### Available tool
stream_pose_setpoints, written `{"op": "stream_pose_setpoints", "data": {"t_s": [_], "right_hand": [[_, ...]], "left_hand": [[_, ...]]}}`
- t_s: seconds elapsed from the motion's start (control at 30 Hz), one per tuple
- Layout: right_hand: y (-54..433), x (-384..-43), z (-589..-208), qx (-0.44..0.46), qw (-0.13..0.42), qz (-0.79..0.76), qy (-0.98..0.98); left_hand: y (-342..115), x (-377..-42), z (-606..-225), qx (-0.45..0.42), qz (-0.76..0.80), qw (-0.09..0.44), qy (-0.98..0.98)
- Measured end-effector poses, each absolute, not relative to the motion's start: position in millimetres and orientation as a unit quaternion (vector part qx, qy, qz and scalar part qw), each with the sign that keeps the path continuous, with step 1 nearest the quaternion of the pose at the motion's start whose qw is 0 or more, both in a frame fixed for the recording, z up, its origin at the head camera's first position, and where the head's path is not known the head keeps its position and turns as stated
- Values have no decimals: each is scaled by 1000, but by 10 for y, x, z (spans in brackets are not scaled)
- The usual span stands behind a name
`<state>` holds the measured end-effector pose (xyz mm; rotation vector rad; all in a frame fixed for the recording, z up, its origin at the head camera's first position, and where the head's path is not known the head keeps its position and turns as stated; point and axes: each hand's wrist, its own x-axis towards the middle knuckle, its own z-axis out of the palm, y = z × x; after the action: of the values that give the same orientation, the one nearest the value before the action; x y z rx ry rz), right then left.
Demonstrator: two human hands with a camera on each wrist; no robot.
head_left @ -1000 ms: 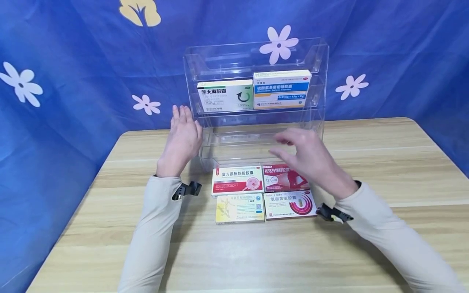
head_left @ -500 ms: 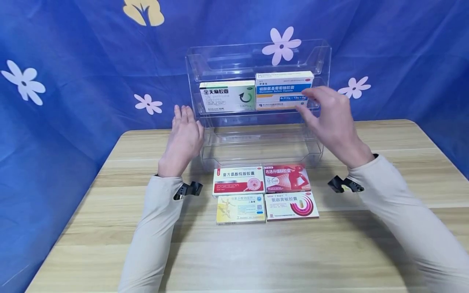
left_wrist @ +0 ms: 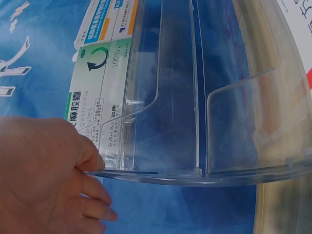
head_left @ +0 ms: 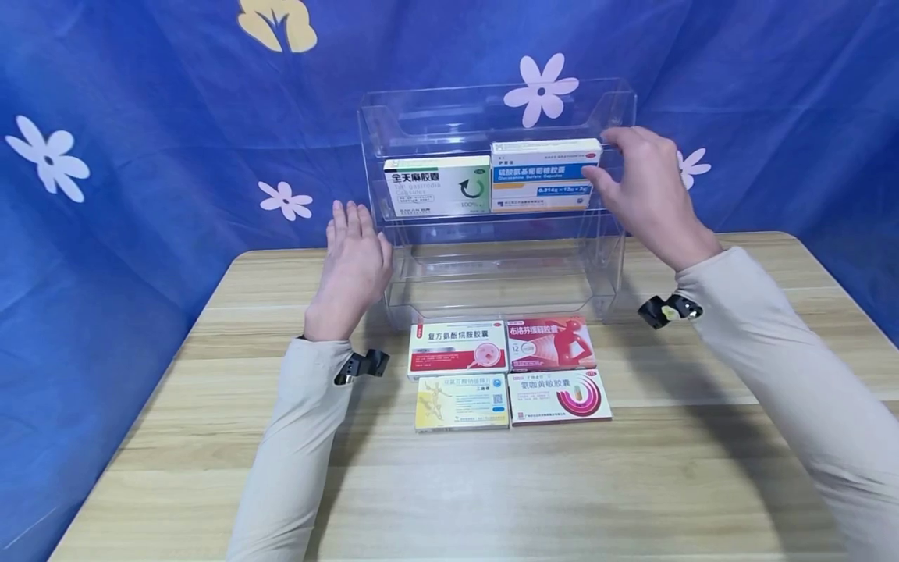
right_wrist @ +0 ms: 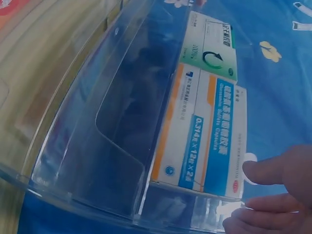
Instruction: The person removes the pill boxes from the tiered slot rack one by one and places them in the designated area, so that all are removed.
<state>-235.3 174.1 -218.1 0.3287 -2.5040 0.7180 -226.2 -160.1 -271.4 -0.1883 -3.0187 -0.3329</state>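
A clear plastic tiered rack (head_left: 492, 228) stands on the table. On its upper tier, a white-and-green capsule box (head_left: 438, 187) stands beside a white, blue and orange capsule box (head_left: 544, 178). My left hand (head_left: 349, 273) lies against the rack's left side with fingers extended; in the left wrist view its thumb (left_wrist: 90, 153) is right at the side panel's edge. My right hand (head_left: 653, 195) is at the upper right side, thumb close to the blue-and-orange box's right edge. The right wrist view shows its fingers (right_wrist: 265, 214) spread from the thumb, beside the rack's side panel.
Before the rack, two rows of medicine boxes lie flat: a white-and-red box (head_left: 458, 347), a red box (head_left: 551, 343), a yellow-and-white box (head_left: 462, 403) and a white box with a pink swirl (head_left: 560, 396). A blue flowered curtain (head_left: 175, 140) hangs behind the wooden table (head_left: 211, 375).
My right hand has risen from above the lying boxes, past the front of the blue-and-orange box, to the rack's upper right side. My left hand has stayed at the left side.
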Motion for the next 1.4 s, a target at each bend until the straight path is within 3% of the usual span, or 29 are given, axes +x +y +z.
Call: {"op": "stream_pose_setpoints", "data": {"t_s": [0.33, 0.63, 1.2, 1.4], "right_hand": [[1640, -2452, -2228, 93, 195, 268, -939], [1691, -2495, -2222, 93, 199, 273, -936], [1734, -2540, -2183, 79, 181, 282, -939], [1766, -2542, -2172, 84, 175, 302, -933]], "left_hand": [[-1626, -2276, -2722, -73, -106, 75, -989], [-1557, -2254, -2696, -114, -141, 187, -965], [-1459, -2326, -2743, -37, -84, 100, -991], [-1476, -2351, -2790, -26, -102, 116, -988]]}}
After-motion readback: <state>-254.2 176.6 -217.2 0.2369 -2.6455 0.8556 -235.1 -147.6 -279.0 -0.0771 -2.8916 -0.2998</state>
